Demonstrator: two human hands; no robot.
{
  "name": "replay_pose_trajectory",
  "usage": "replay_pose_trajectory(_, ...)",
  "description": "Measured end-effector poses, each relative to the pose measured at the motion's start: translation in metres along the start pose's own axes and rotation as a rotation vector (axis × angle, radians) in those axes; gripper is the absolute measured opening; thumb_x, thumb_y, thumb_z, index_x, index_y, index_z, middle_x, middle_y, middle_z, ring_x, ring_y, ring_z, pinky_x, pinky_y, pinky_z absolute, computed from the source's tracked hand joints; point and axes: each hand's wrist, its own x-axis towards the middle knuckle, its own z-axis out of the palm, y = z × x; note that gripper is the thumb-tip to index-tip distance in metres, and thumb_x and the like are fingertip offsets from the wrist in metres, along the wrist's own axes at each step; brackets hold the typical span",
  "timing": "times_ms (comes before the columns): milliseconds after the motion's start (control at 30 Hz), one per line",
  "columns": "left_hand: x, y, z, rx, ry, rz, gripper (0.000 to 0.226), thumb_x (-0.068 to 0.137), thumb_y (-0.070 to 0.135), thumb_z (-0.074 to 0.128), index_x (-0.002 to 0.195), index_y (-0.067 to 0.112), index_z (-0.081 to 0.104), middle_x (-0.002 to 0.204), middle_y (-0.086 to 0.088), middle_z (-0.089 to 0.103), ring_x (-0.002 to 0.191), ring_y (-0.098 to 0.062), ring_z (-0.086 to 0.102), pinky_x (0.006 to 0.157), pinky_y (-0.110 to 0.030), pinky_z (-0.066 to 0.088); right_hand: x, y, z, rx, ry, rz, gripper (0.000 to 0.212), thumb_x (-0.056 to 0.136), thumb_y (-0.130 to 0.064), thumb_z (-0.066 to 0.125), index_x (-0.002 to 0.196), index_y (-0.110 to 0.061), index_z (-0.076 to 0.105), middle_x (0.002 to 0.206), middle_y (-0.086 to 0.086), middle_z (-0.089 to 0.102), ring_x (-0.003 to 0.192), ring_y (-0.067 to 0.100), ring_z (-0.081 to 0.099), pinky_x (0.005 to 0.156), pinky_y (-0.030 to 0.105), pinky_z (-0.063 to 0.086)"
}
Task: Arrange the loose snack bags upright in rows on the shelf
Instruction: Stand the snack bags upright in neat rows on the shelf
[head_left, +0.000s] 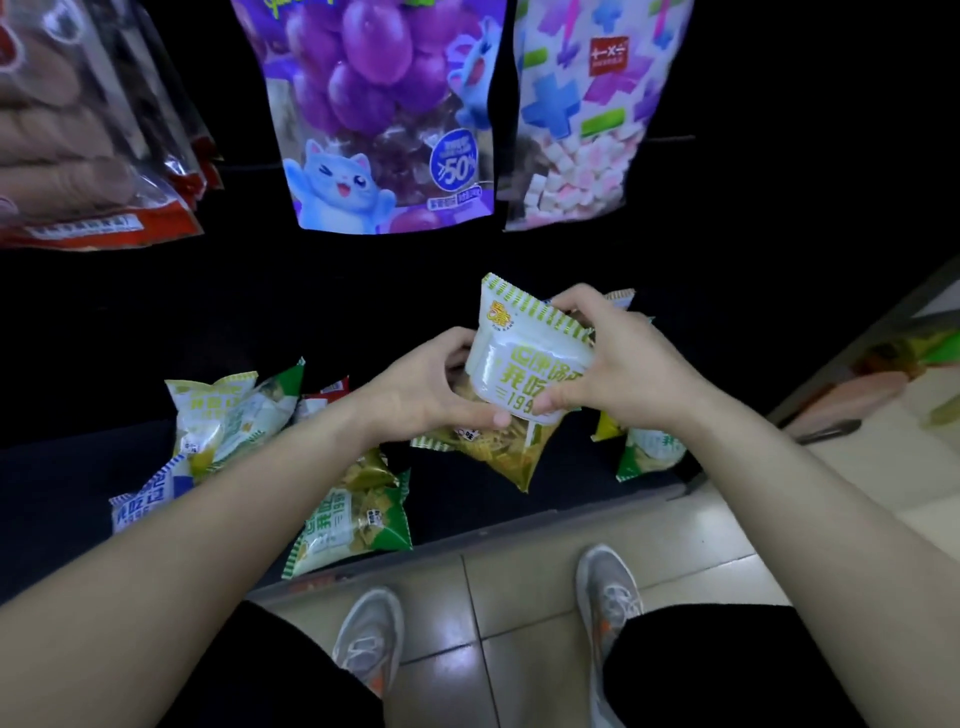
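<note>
Head view: left hand (436, 384) and right hand (613, 364) both clasp one snack bag (524, 374) between them, above the shelf (78, 467). Judged light, crinkly, slippery, contents crushable; best held by the side seams. Loose bags (353, 514) lie below the left hand.

loose plastic snack bags (349, 514) lie scattered on the dark low shelf (62, 467), beneath hanging printed candy pouches (387, 114).

Place: a shop, snack aisle.
Hanging goods at 12 o'clock: purple grape candy bag (384, 114), marshmallow bag (582, 119).
Low at 7 o'clock: dark shelf (67, 467), loose snack bags (353, 514).
Floor at 6 o'clock: pale tiles (524, 608).
</note>
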Motion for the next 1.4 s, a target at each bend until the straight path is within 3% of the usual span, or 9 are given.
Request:
replay_pose_trajectory(67,0.002,0.003,0.004,-0.044,0.038,0.007,0.072,0.063,0.009,0.092,0.124,0.015,0.052,0.113,0.001,0.070,0.105,-0.013,0.068,0.084,-0.029,0.057,0.001,0.000,-0.001,0.006,0.020,-0.026,0.084,0.050,-0.044,0.096,0.116,-0.045,0.046,0.103,-0.014,0.066,0.091,0.008,0.064,0.083,0.040,0.054)
replay_pose_trajectory(233,0.009,0.000,-0.003,-0.031,0.194,-0.010,0.081,0.047,0.038,0.095,0.116,0.020,0.056,0.112,0.000,0.072,0.103,-0.016,0.070,0.092,-0.043,0.056,0.011,0.017,-0.005,0.099,0.150,-0.042,0.084,0.062,-0.045,0.092,0.133,-0.038,0.047,0.116,-0.016,0.060,0.102,0.001,0.058,0.078,0.017,0.043)
replay_pose_trajectory(433,0.014,-0.008,-0.006,0.003,0.314,-0.018,0.068,0.068,0.021,0.088,0.125,0.013,0.051,0.113,0.004,0.069,0.097,-0.012,0.071,0.074,-0.027,0.059,0.022,0.055,-0.012,0.073,0.169,0.020,0.074,0.081,-0.048,0.078,0.142,-0.027,0.043,0.114,-0.009,0.060,0.097,0.011,0.063,0.081,0.028,0.049)
replay_pose_trajectory(567,0.028,-0.022,0.001,0.008,0.374,-0.045,0.078,0.066,0.024,0.091,0.129,0.016,0.045,0.112,0.005,0.067,0.097,-0.010,0.069,0.081,-0.032,0.060,0.026,0.078,-0.012,0.006,0.143,0.054,0.057,0.092,-0.033,0.070,0.142,-0.024,0.045,0.117,-0.007,0.057,0.094,0.011,0.062,0.079,0.026,0.044)
replay_pose_trajectory(700,0.054,-0.035,0.024,0.045,0.399,-0.095,0.081,0.065,0.025,0.092,0.128,0.021,0.041,0.106,0.014,0.062,0.094,-0.001,0.063,0.071,-0.018,0.055,0.025,0.111,-0.012,-0.058,0.113,0.098,0.049,0.096,-0.027,0.065,0.142,-0.023,0.047,0.119,-0.004,0.054,0.093,0.014,0.061,0.077,0.031,0.049)
replay_pose_trajectory(867,0.097,-0.058,0.058,0.088,0.394,-0.171,0.079,0.059,0.030,0.094,0.118,0.026,0.041,0.099,0.016,0.062,0.089,-0.002,0.063,0.073,-0.028,0.056,0.024,0.164,-0.018,-0.147,0.062,0.186,0.045,0.095,-0.028,0.065,0.137,-0.021,0.051,0.122,0.001,0.057,0.096,0.021,0.064,0.085,0.037,0.052)
replay_pose_trajectory(1033,0.137,-0.103,0.116,0.062,0.414,-0.264,0.079,0.059,0.032,0.094,0.119,0.023,0.044,0.097,0.017,0.062,0.088,-0.002,0.063,0.074,-0.027,0.054,0.027,0.218,-0.017,-0.217,0.039,0.231,0.043,0.096,-0.020,0.062,0.137,-0.019,0.051,0.123,0.003,0.057,0.105,0.022,0.060,0.090,0.042,0.052)
replay_pose_trajectory(1300,0.201,-0.158,0.183,0.070,0.456,-0.360,0.083,0.060,0.038,0.092,0.125,0.022,0.043,0.105,0.007,0.064,0.093,-0.016,0.064,0.076,-0.032,0.053,0.044,0.276,-0.001,-0.134,0.098,0.292,0.036,0.093,-0.020,0.065,0.128,-0.018,0.058,0.114,0.001,0.058,0.095,0.019,0.061,0.087,0.035,0.052)
replay_pose_trajectory(1400,0.213,-0.171,0.191,0.052,0.472,-0.378,0.081,0.054,0.046,0.091,0.117,0.027,0.044,0.106,0.006,0.065,0.095,-0.018,0.064,0.080,-0.038,0.056,0.046,0.286,0.008,-0.114,0.087,0.294,0.031,0.092,-0.015,0.065,0.123,-0.017,0.061,0.112,0.002,0.059,0.094,0.017,0.059,0.087,0.034,0.052)
